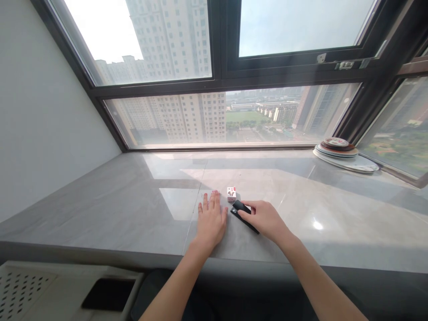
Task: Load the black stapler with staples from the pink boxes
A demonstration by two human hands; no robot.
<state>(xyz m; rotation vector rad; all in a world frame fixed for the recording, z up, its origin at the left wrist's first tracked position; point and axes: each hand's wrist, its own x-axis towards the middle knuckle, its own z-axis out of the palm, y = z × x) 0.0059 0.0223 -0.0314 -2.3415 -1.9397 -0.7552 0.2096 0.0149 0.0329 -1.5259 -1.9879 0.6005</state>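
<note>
My left hand (210, 218) lies flat on the grey stone windowsill (133, 205), fingers stretched out and together, holding nothing. Just to its right, my right hand (264, 218) is closed on a small black stapler-like object (241, 209) that rests on the sill, thumb and fingers pinching its near end. A small white box with red print (231, 194) stands on the sill right beyond my left fingertips, a little apart from the black object.
A stack of round plates (344, 154) sits at the sill's far right corner. Large dark-framed windows (220, 80) rise behind. A white perforated bin with a dark flat item (107, 294) lies below the sill at the lower left.
</note>
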